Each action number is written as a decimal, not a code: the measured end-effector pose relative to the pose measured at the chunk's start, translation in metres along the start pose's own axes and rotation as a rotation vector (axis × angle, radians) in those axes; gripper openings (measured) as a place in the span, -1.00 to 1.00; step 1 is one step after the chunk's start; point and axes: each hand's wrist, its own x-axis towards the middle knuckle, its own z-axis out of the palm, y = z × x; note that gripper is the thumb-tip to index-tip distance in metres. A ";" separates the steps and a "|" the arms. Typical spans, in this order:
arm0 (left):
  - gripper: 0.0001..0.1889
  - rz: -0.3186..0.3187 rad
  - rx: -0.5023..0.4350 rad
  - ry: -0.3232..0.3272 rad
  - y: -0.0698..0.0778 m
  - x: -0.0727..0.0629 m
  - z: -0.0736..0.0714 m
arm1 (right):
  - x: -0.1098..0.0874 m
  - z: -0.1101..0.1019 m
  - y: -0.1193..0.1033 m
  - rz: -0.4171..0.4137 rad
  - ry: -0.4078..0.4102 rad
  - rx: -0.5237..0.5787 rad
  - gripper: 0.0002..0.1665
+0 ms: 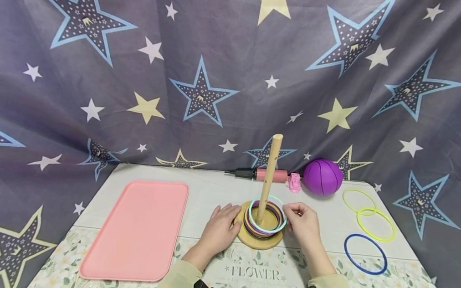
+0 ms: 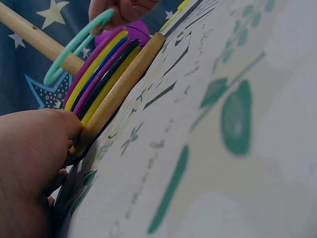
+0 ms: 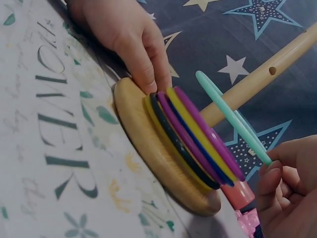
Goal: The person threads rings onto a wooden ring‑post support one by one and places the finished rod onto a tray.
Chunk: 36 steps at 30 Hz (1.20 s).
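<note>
A wooden post (image 1: 269, 179) rises from a round wooden base (image 1: 260, 244). Several coloured rings (image 3: 198, 134), purple, yellow, blue and dark green among them, lie stacked around its foot. My right hand (image 1: 303, 221) pinches a mint-green ring (image 3: 233, 116) at its edge. That ring encircles the post, tilted above the stack in both wrist views. On the left, my left hand (image 1: 219, 230) rests against the base's rim with its fingers stretched out and its thumb (image 2: 67, 121) close beside the stacked rings.
A pink tray (image 1: 136, 232) lies at the left. At the right are two yellow rings (image 1: 391, 231), overlapping, and a blue ring (image 1: 384, 267). Along the back sit a pink-and-black hand pump (image 1: 270, 175), a small pink toy (image 1: 294, 182) and a purple ball (image 1: 323, 177), before a starry curtain.
</note>
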 end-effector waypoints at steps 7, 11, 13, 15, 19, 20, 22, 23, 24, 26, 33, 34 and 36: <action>-0.48 0.004 0.001 0.002 0.001 0.000 -0.002 | 0.001 0.004 0.008 0.018 -0.003 -0.018 -0.79; -0.48 0.006 0.003 0.005 0.001 0.000 -0.002 | 0.002 0.007 0.012 0.029 -0.001 -0.028 -0.79; -0.48 0.005 0.005 0.004 0.001 0.000 -0.002 | 0.002 0.009 0.013 0.034 0.002 -0.026 -0.79; -0.48 0.005 0.008 0.004 0.001 0.000 -0.001 | 0.002 0.010 0.014 0.036 0.006 -0.026 -0.80; -0.48 0.002 0.003 -0.001 0.001 0.000 -0.001 | 0.001 0.012 0.015 0.033 0.005 -0.025 -0.82; -0.48 0.002 0.002 -0.001 0.001 0.000 0.000 | 0.001 0.012 0.015 0.032 0.003 -0.028 -0.82; -0.48 0.002 -0.001 -0.001 0.001 0.000 0.000 | 0.001 0.013 0.014 0.031 0.001 -0.031 -0.83; -0.48 0.003 -0.002 0.000 0.001 0.000 0.000 | 0.001 0.013 0.014 0.031 0.000 -0.034 -0.83; -0.48 0.004 -0.002 0.000 0.001 0.000 0.000 | 0.001 0.013 0.014 0.030 0.000 -0.035 -0.83; -0.48 0.007 -0.001 0.002 0.001 0.000 0.000 | 0.000 0.014 0.014 0.030 -0.001 -0.031 -0.84; -0.48 0.016 -0.004 0.004 0.000 -0.001 0.000 | 0.000 0.016 0.015 0.023 -0.003 -0.021 -0.84; -0.48 0.017 -0.004 0.004 0.000 -0.001 0.000 | 0.000 0.015 0.014 0.021 -0.002 -0.022 -0.83; -0.47 0.018 -0.002 0.004 -0.001 -0.001 -0.001 | 0.000 0.014 0.014 0.015 0.002 -0.020 -0.82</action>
